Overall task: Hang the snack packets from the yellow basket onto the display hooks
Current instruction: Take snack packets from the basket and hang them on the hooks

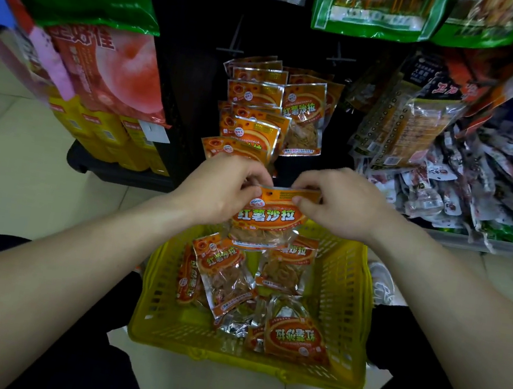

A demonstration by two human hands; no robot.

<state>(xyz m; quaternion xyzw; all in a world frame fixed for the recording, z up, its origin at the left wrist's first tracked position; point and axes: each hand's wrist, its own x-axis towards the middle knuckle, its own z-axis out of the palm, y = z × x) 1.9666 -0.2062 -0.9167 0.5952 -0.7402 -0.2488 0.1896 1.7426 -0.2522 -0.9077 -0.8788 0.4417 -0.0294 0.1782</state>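
Observation:
An orange snack packet (pixel 269 221) hangs upright between my hands, above the far rim of the yellow basket (pixel 344 309). My left hand (pixel 223 189) pinches its top left corner and my right hand (pixel 343 203) pinches its top right corner. Several more orange packets (pixel 224 275) lie loose in the basket on the floor. Just beyond my hands, matching packets (pixel 255 121) hang in rows on the black display rack. Two bare display hooks (pixel 235 43) stick out of the rack higher up.
Pink and green bags (pixel 107 74) hang at the left above yellow boxes (pixel 105 133). Dark snack bags (pixel 414 117) hang at the right, over a bin heaped with small wrapped snacks (pixel 478 199). Green packets (pixel 373 9) hang overhead. Cream floor tiles surround the basket.

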